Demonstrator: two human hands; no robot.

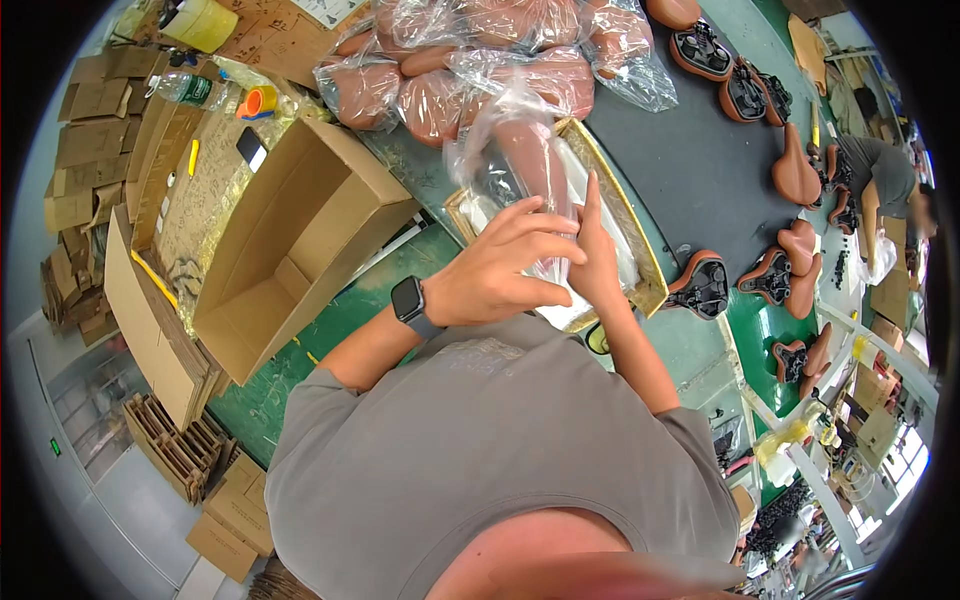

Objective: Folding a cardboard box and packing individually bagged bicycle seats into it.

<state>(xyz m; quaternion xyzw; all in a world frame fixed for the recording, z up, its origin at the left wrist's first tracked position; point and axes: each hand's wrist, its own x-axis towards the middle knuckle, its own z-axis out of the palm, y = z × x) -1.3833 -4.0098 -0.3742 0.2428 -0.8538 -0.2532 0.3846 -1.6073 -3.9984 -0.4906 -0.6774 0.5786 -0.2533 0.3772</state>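
A brown bicycle saddle [528, 152] in a clear plastic bag [490, 165] lies on a shallow tray with a yellow rim [620, 205] on the green bench. My left hand [500, 270], with a dark watch on its wrist, grips the lower end of the bag. My right hand [597, 255] presses against the same end from the right, its forefinger pointing up along the bag. Both hands touch each other over the tray.
An open empty cardboard box [290, 240] stands to the left. Several bagged brown saddles [450, 70] pile up behind. Bare saddles [795, 170] lie on a dark belt at right, where another person [885, 185] works. Flat cardboard stacks [90, 130] sit far left.
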